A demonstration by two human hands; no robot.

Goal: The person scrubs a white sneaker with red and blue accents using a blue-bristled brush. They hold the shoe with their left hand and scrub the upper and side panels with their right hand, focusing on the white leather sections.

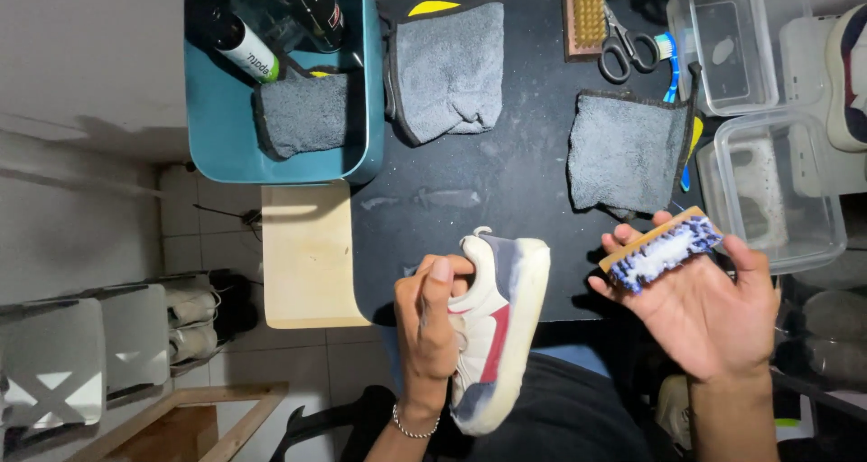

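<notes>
White and grey with a red side mark, the sneaker [495,322] is hanging sole-outward over the near edge of the black bench [506,191], above the person's lap. The left hand [429,322] is grasping it, fingers hooked into the collar, grip clenched around the heel. The right hand [709,313] is holding a wooden brush [664,250] with foamy blue bristles turned upward, pinched between thumb and fingertips, just beside a grey cloth [625,150].

Left hand [432,322] is covering part of the sneaker [502,322]; bottles [271,19] upper left and another shoe [847,74] upper right are getting cut by the frame edges; scissors [623,46] are overlapping the toothbrush [670,65].
</notes>
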